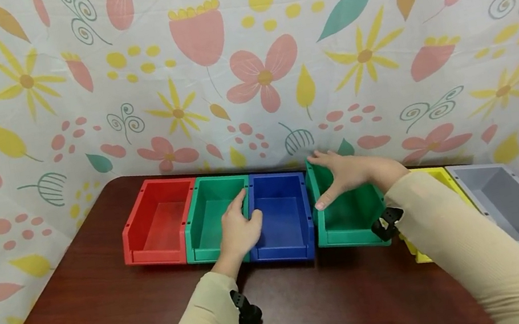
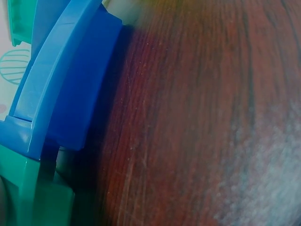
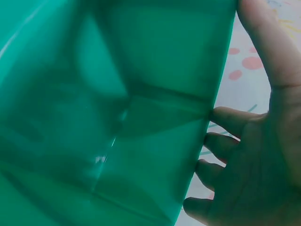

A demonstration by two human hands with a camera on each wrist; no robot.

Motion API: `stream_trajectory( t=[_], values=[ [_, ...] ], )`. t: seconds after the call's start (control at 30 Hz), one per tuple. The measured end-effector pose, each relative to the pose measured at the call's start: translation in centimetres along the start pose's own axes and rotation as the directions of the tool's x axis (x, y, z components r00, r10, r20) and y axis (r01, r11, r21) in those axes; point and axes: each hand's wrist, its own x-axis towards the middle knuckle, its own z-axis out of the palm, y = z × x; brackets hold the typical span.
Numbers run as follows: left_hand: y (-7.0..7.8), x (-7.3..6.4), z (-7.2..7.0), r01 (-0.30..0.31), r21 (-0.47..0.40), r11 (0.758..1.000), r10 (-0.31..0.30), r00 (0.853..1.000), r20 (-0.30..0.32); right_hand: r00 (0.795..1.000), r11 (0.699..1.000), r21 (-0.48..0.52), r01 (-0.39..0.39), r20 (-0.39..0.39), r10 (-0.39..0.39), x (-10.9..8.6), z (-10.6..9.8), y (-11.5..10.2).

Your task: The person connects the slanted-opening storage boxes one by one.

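My left hand [image 1: 242,233] lies over the adjoining walls of the left green bin [image 1: 208,217] and the blue bin [image 1: 278,222]. Its index finger points straight toward the back and its thumb is over the blue side; the other fingers are hidden. The front of the blue bin [image 2: 70,84] shows in the left wrist view. My right hand [image 1: 345,173] reaches over the right green bin [image 1: 353,235], fingers and thumb spread. In the right wrist view the fingertips of the right hand [image 3: 254,155] touch that bin's edge [image 3: 200,155] along its outer side.
A red bin [image 1: 158,226] stands at the row's left end. On the right, a yellow bin [image 1: 436,177] is partly covered by my right sleeve, beside a grey bin [image 1: 506,199]. All are on the dark wooden table [image 1: 100,323], before a floral-patterned cloth [image 1: 256,23].
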Motion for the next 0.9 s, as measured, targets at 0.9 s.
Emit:
stream_trajectory(
  t=[0.9],
  values=[
    [0.25, -0.08, 0.13, 0.010, 0.007, 1.000, -0.010, 1.000, -0.016, 1.000, 0.996, -0.091, -0.003, 0.002, 0.004, 0.50, 0.67, -0.37]
  ],
)
